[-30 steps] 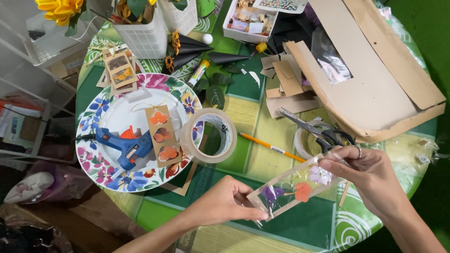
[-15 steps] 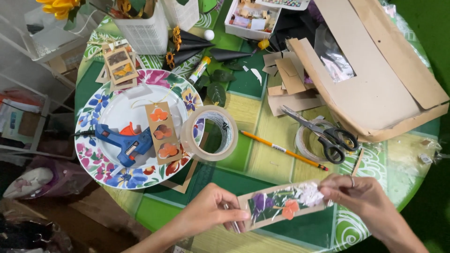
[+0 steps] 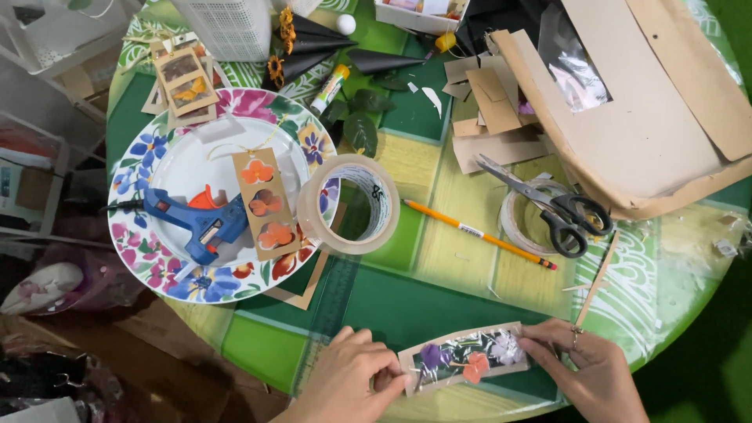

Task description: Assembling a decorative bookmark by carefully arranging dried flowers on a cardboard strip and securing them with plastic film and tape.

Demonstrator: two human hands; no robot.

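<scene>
A long cardboard frame (image 3: pixel 464 357) with pressed purple, orange and white flowers under clear film lies near the table's front edge. My left hand (image 3: pixel 351 381) pinches its left end with thumb and fingers. Fingertips of my right hand (image 3: pixel 586 370), which wears a ring, press on its right end. The frame lies nearly flat on the green patterned tablecloth (image 3: pixel 407 301).
A flowered plate (image 3: pixel 180 164) holds a blue glue gun (image 3: pixel 200 222) and a cardboard tag with orange flowers (image 3: pixel 265 204). A clear tape roll (image 3: pixel 350 204), pencil (image 3: pixel 479 233), black-handled scissors (image 3: pixel 554 207), second tape ring (image 3: pixel 517 219), a thin wooden stick (image 3: pixel 597 279), cardboard sheets (image 3: pixel 627 110) and scraps lie beyond.
Both hands brought the flower frame down and toward the table's front edge, turning it from tilted to nearly level. The view has also shifted closer to the table.
</scene>
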